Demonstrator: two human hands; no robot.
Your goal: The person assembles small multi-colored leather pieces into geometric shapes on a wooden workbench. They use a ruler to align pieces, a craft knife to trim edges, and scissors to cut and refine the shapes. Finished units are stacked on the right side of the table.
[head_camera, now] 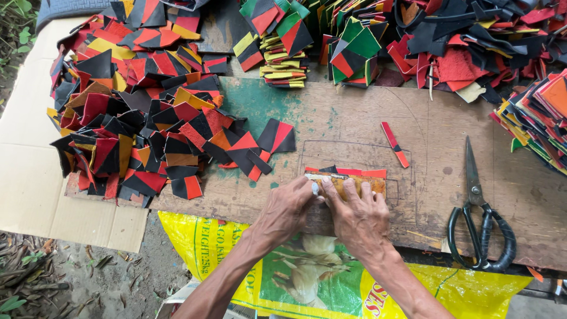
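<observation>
Head view, looking down: my left hand (287, 208) and my right hand (354, 215) meet at the near edge of the wooden table (354, 118). Both press on a tan rectangular block (354, 184) that lies flat over a red and black leather piece (351, 172), whose far edge peeks out beyond it. My left fingers (307, 188) curl closed on the block's left end; my right fingers (360, 195) lie spread across its top, pressing down rather than gripping. Just beyond, a narrow red and black strip (394, 144) lies alone. Black-handled scissors (478, 218) rest well to my right, blades shut. A heap of red, black and orange pieces (142, 118) fills the left, with neater stacks (283, 59) along the far edge.
</observation>
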